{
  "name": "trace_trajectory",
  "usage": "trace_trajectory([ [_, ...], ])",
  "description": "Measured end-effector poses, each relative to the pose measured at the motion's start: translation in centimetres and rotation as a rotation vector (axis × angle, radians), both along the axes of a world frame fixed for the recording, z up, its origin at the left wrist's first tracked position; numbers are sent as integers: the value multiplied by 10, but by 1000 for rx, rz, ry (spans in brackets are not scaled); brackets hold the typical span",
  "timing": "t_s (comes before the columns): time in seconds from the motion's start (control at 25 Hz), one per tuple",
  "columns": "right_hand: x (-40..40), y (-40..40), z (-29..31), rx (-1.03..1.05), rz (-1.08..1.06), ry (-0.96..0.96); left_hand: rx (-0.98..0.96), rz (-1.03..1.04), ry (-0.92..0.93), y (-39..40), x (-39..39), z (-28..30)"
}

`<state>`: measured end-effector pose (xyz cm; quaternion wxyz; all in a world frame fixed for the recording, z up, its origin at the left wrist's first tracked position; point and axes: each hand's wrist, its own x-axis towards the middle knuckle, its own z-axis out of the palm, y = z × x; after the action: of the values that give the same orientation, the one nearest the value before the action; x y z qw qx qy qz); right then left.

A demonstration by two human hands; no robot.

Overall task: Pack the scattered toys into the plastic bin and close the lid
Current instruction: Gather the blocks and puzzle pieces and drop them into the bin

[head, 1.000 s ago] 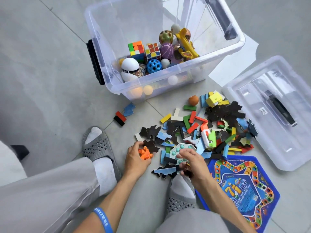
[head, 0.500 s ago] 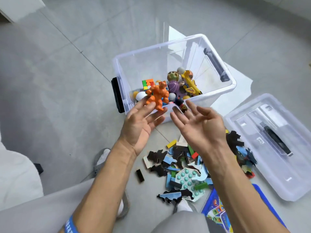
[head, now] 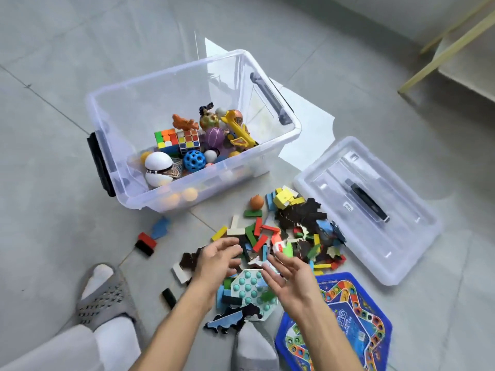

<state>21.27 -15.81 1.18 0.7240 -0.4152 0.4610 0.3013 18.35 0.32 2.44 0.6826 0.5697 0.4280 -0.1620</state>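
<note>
A home floor is indicated: grey tiles (head: pixel 67 76), toys (head: pixel 281 231) strewn at 6 o'clock, slippers (head: pixel 104 298) worn, furniture leg (head: pixel 442 52) at 2 o'clock.

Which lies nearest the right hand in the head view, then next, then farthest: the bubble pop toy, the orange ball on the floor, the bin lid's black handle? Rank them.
From the right hand:
1. Bubble pop toy, right beside it on its left.
2. Orange ball, on the floor ahead, near the bin.
3. Black handle on the lid, far off to the right.
</note>
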Motion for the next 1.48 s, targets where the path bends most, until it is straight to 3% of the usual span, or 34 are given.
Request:
trace_trajectory([
  [0.16, 42, -13, -22, -407, 251, -280, 374, -318, -49, -10, 53, -34],
  [0.36, 128, -10, -57, -1080, 961, -905, 891, -931, -202, -21, 133, -77],
  [0.48, 140, -10, -83, -1301, 1538, -953, 1020, -1254, -134, -21, 148, -102],
  [0.56, 128, -13, -100, -1397, 1640, -928, 1056, -1241, -111, -21, 142, -111],
  [0.64, 110, -18, -111, -1514, 1609, -972, 1075, -1088, -145, -16, 129, -110],
  [0.72, 92, -26, -114, -1499, 1405, -1063, 995, -839, -188, -8, 109, -102],
  [0.8, 72, -26, -90, -1132, 904, -965, 804, -495, -185, -1, 85, -80],
  [0.88, 51, -9, -52, -650, 377, -692, 503, -123, -183, 5, 59, -49],
  [0.92, 46, 4, -32, -467, 239, -583, 358, 31, -207, 8, 47, -30],
  [1.04, 64, 41, 36, -48, 166, -468, 151, 261, -418, 25, 45, 37],
  [1.16, 108, 76, 104, 247, 140, -476, 46, 321, -582, 49, 77, 98],
  [1.24, 123, 84, 130, 283, 111, -485, 19, 330, -567, 55, 90, 128],
  [1.32, 119, 72, 126, 168, 118, -539, 81, 312, -539, 55, 81, 132],
  [1.4, 90, 41, 91, -36, 229, -577, 122, 235, -535, 46, 59, 112],
  [1.48, 49, 2, 40, -339, 388, -484, 131, 125, -434, 31, 34, 78],
])
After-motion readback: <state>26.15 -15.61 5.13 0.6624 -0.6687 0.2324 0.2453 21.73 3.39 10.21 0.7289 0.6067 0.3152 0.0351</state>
